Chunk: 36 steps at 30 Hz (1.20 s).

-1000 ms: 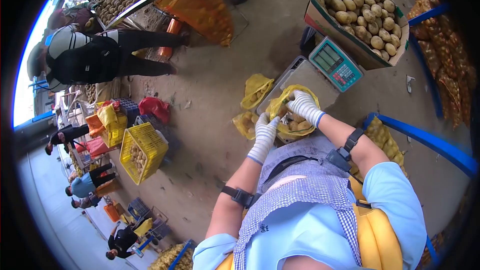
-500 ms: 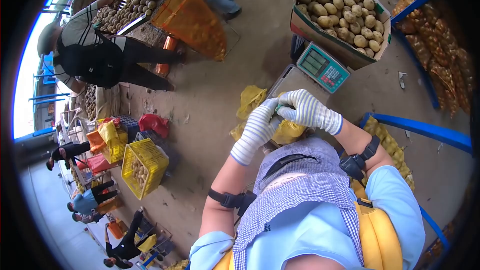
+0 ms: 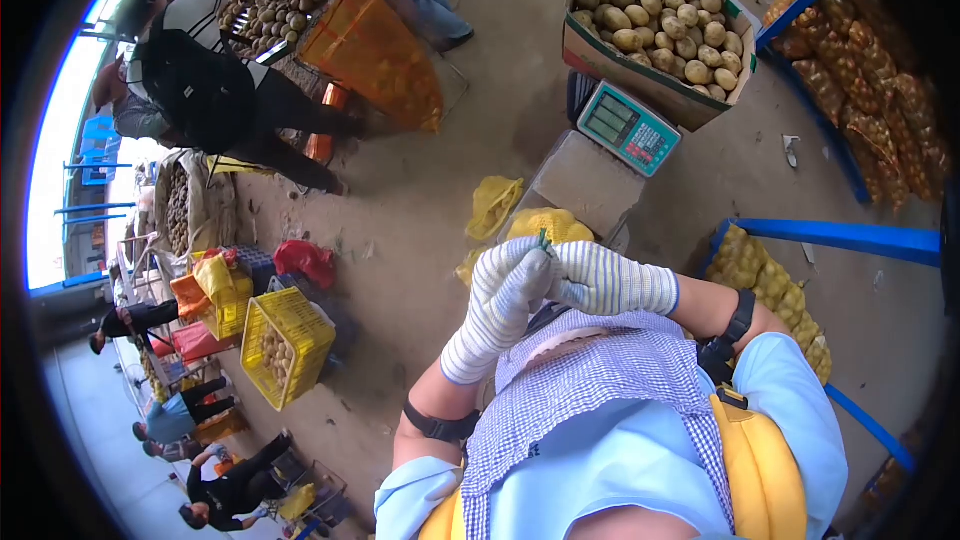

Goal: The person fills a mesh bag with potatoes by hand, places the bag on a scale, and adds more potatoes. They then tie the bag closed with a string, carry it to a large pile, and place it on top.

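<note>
My left hand (image 3: 505, 290), in a striped knit glove, has its fingers closed on a small piece of green string (image 3: 544, 238), whose end sticks up between the fingertips. Gloved alike, my right hand (image 3: 615, 278) is closed against it, fingertips meeting the left ones at the same string. Just beyond the hands lies a yellow mesh bag of potatoes (image 3: 552, 226), partly hidden by them. It sits at the near end of the weighing platform (image 3: 588, 180). The scale's teal display (image 3: 628, 128) stands at the platform's far end.
A cardboard box of potatoes (image 3: 640, 80) stands behind the scale. A yellow mesh bag (image 3: 495, 205) lies left of the platform. Blue rails (image 3: 840, 242) and filled sacks (image 3: 770, 290) are on my right. Yellow crates (image 3: 285, 345) and several people, one dark-clad (image 3: 200, 90), are leftward.
Both hands have drawn down toward my body, the green string now pointing up between them. More of the platform and bag shows. At left, a second person shows beside the dark-clad one.
</note>
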{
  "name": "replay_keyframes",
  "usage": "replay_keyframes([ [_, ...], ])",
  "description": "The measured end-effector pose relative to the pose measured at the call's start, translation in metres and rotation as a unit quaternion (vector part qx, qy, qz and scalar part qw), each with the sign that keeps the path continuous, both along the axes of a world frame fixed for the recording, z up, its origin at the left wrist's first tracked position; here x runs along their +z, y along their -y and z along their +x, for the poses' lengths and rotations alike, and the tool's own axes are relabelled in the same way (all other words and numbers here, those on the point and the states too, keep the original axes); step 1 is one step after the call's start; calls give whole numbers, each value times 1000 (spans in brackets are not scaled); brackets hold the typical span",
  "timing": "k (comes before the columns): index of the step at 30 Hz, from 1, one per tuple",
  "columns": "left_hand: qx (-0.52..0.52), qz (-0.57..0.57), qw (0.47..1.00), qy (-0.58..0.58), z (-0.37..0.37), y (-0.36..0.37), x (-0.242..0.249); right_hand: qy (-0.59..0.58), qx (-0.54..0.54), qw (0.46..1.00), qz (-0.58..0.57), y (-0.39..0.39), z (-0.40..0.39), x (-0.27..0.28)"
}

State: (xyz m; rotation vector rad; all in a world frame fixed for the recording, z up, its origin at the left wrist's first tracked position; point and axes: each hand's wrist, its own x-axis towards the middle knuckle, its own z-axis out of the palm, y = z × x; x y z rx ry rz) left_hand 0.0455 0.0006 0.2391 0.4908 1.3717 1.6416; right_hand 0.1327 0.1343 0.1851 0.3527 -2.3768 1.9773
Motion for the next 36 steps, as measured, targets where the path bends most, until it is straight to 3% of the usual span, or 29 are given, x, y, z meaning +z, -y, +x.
replay_keyframes([
  [2,21,13,999,25,-9,1,-2,70,10,988,-136,0,-7,0],
  [4,53,-14,998,28,-6,-1,-14,129,18,981,-145,2,-10,-7],
  [6,44,1,998,42,-2,3,-33,186,-68,952,-233,14,1,-30],
  [7,-22,50,995,82,-9,18,-52,178,-74,952,-239,17,3,-26],
  [8,-16,49,995,88,-11,25,-71,186,-71,951,-238,18,4,-22],
  [10,71,65,983,-154,-18,27,-83,283,-117,920,-244,19,6,-17],
  [12,68,1,987,-143,-28,49,-144,259,-112,935,-216,25,8,-23],
  [13,16,-157,944,-289,-28,61,-175,258,-91,939,-207,29,10,-29],
  [14,-40,-307,853,-420,-24,71,-205,257,-70,944,-197,32,13,-36],
  [15,-77,-341,822,-449,-16,79,-231,261,-51,950,-164,35,13,-40],
  [16,-79,-340,826,-442,-9,76,-255,270,-51,948,-163,35,8,-39],
  [18,-15,-345,760,-551,8,62,-297,197,-10,977,-77,42,-4,-31],
  [19,-34,-369,715,-593,7,40,-296,91,13,996,-2,49,-8,-37],
  [20,26,-304,817,-489,11,33,-290,-154,22,984,89,59,-16,-44],
  [22,-23,-383,766,-516,10,14,-292,27,114,993,31,84,-16,-48],
  [23,-24,-383,769,-512,7,7,-291,33,115,992,31,86,-17,-50],
  [25,85,-266,864,-419,-2,-3,-290,120,195,971,64,89,-19,-54],
  [26,85,-270,865,-414,-2,-5,-305,124,198,970,62,87,-18,-57],
  [28,71,-265,752,-600,-3,-8,-329,109,177,978,-8,73,-15,-63],
  [29,118,-189,902,-370,-1,-10,-325,-87,98,990,43,61,-15,-65],
  [30,118,-191,903,-366,0,-9,-330,151,68,985,-41,39,-15,-52],
  [31,119,-157,975,-100,-2,-7,-339,381,-7,893,-239,15,-19,-37],
  [32,111,-109,973,170,-6,-6,-344,328,-96,921,-188,-10,-20,-37],
  [33,106,-109,974,168,-15,-4,-332,287,-207,925,-136,-36,-25,-37],
  [34,-10,-152,982,-116,-31,0,-303,238,-233,918,-216,-62,-26,-57],
  [35,-123,-176,895,-391,-49,3,-273,256,-277,908,-185,-76,-23,-72],
  [36,-220,-182,723,-629,-60,5,-259,285,-270,906,-159,-86,-21,-81],
])
